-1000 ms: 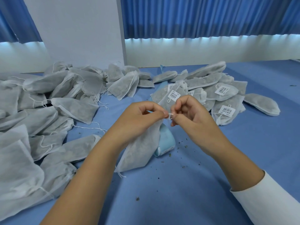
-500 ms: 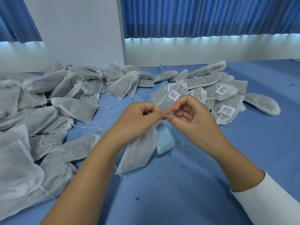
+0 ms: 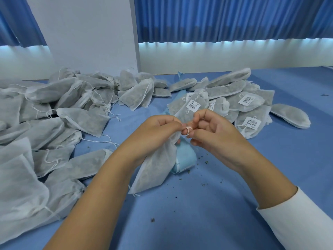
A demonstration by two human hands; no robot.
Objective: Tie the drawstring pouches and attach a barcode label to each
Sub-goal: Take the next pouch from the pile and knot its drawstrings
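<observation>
Here I see my left hand [image 3: 158,131] pinching the pouch [image 3: 156,165] neck; the pouch hangs down-left over the table [image 3: 234,204]. My right hand [image 3: 214,130], nearer the string [image 3: 187,130], pinches its loop.

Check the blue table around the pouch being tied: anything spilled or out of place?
Yes. Small dark crumbs are scattered over the blue table cover beside and in front of the grey non-woven drawstring pouch in hand, like filling that leaked out. Nothing else stands out.
</observation>
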